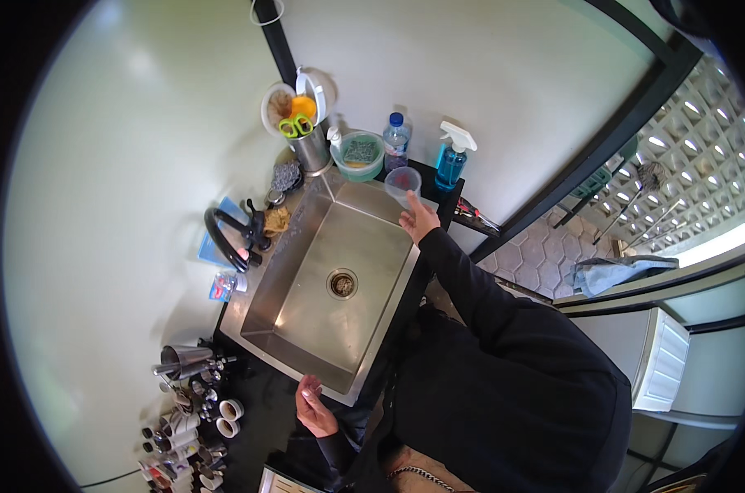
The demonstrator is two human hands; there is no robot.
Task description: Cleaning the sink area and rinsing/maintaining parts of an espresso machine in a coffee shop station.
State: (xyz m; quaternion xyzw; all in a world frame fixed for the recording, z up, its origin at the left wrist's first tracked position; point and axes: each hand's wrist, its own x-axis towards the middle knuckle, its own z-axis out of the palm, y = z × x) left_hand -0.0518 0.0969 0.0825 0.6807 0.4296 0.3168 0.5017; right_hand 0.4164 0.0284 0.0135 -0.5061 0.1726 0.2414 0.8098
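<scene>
My right hand (418,223) grips a clear plastic cup (403,182) by its side at the corner of a stainless steel sink (381,336). Something reddish shows in or through the cup. Beside the sink's near-left corner is my left hand (316,408), fingers loosely bent, holding nothing that I can see. A black curved faucet (221,237) stands on the far rim, with a yellowish cloth or sponge (277,220) by its base. The sink's drain (343,284) has a strainer in it.
Behind the cup stand a green tub with scrubbers (359,166), a plastic bottle (396,145), a blue spray bottle (451,166) and a steel canister (311,153) near green-handled scissors (296,126). Left of the sink are metal utensils (184,360) and two small white cups (230,410).
</scene>
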